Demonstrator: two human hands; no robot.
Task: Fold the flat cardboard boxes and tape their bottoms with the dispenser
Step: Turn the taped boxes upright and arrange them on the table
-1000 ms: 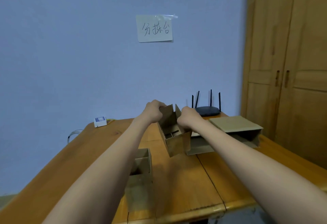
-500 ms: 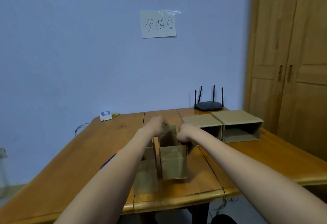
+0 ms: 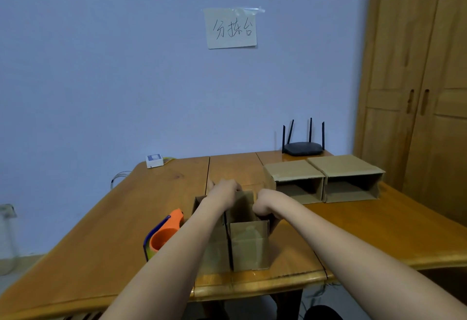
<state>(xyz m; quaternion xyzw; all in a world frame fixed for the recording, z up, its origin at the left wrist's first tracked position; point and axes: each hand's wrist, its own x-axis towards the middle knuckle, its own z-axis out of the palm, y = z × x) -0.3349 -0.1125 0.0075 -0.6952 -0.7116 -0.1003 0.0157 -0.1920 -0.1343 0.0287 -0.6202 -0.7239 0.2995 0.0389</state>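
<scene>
A small cardboard box (image 3: 249, 244) is held upright near the front edge of the wooden table (image 3: 101, 231), its open top facing up. Its left top rim is gripped by the curled fingers of the left hand (image 3: 223, 190), and its right top flap is gripped by the right hand (image 3: 265, 202). A second box (image 3: 212, 244) stands touching it at 9 o'clock, largely hidden by the left forearm. An orange tape dispenser (image 3: 165, 233) lies further toward 9 o'clock. Two boxes (image 3: 326, 178) are laid on their sides at 1 o'clock, openings facing the person. A black router (image 3: 303, 146) stands behind them against the blue wall, where a paper note (image 3: 231, 27) is taped. A wooden wardrobe (image 3: 417, 79) fills the right.
</scene>
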